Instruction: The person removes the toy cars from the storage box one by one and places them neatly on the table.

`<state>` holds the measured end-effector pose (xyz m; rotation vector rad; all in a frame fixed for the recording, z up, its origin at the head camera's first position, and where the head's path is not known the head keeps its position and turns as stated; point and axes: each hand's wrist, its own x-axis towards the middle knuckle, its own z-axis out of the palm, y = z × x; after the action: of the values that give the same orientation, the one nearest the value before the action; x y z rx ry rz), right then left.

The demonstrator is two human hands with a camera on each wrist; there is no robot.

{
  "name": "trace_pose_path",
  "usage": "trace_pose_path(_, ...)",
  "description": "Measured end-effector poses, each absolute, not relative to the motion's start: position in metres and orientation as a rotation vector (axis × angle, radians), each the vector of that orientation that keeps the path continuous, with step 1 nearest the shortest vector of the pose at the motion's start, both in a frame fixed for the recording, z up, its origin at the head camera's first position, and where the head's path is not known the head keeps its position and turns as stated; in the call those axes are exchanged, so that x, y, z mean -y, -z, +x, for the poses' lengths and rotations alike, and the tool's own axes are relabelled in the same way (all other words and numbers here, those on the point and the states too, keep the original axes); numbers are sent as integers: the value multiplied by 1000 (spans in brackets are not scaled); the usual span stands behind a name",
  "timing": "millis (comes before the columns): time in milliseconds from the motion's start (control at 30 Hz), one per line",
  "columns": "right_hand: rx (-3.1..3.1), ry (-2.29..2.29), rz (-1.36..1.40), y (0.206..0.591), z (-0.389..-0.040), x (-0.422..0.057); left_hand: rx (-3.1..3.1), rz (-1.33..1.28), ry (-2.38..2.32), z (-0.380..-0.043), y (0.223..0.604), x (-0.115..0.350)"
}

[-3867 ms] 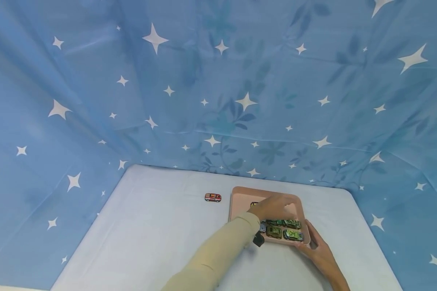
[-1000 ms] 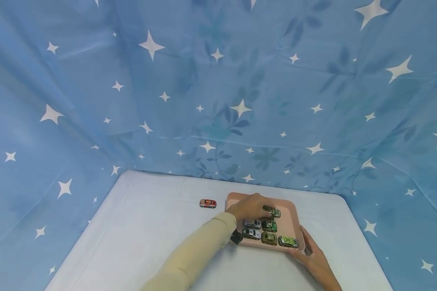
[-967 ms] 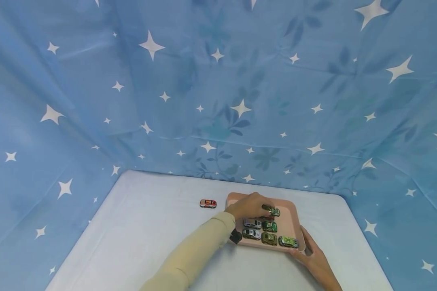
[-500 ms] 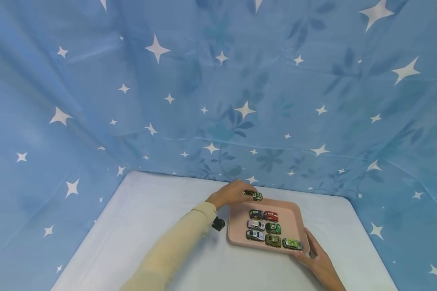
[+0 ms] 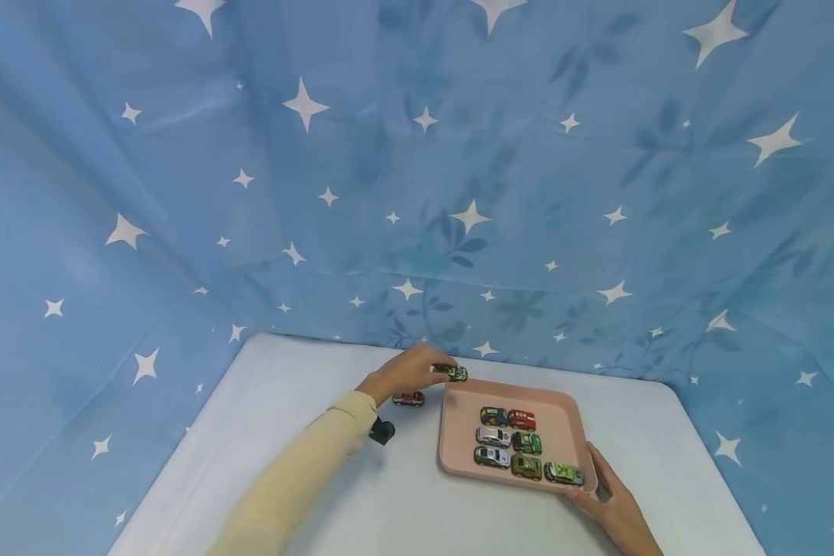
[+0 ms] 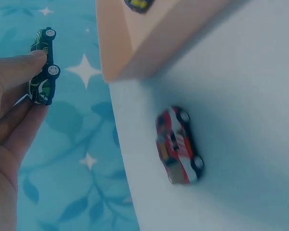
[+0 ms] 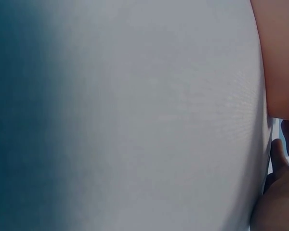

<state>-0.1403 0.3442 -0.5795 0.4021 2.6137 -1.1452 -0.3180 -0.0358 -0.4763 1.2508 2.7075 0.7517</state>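
My left hand (image 5: pixel 410 369) pinches a dark green toy car (image 5: pixel 452 373) between thumb and fingers, raised near the tray's back left corner. The left wrist view shows that car (image 6: pixel 44 86) side-on, its wheels facing right. My right hand (image 5: pixel 615 506) grips the front right corner of the pink tray (image 5: pixel 556 398), thumb at the front. In the tray several toy cars stand in rows, among them a red car (image 5: pixel 522 420), a silver car (image 5: pixel 493 437) and a lime green car (image 5: pixel 564 473). A red and white car (image 5: pixel 408 399) lies on the table, left of the tray.
The white table (image 5: pixel 306 371) runs back to a blue curtain (image 5: pixel 361 232) with white stars, which also hangs at both sides. In the right wrist view, the tray's wall (image 7: pixel 282 57) shows at the right edge above part of the hand.
My left hand has lifted the dark green car out of the tray and carried it left, past the tray's back left corner. The right hand stays at the tray's corner.
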Motion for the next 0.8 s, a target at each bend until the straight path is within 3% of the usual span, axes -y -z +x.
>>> trace_pose_path(800, -2610, 1149, 368, 578, -139, -346, -2695, 1059, -811, -282, 531, 107)
